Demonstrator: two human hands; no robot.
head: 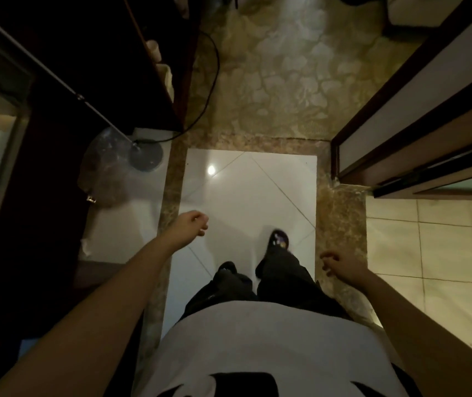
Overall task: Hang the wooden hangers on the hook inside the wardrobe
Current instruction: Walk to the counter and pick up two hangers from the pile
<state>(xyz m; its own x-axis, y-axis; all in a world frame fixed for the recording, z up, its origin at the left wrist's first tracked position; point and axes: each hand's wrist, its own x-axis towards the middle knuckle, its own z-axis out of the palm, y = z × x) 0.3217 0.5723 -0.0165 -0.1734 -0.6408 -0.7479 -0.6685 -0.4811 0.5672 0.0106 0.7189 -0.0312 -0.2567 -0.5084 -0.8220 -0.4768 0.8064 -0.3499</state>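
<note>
Wooden hangers nowhere in sight; left hand [190, 227] and right hand [340, 263] hang loosely curled, empty. Cable [214, 78] upper centre could trip them.

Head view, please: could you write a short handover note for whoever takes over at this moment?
Left hand: loosely curled, holds nothing.
Right hand: fingers relaxed, holds nothing.
Things: no wooden hangers and no hook in view. A dark cabinet stands at the left; whether it is the wardrobe cannot be told.
Done: nothing that this view shows.
Left: fetch the hangers and hang them on the hook inside the wardrobe.
</note>
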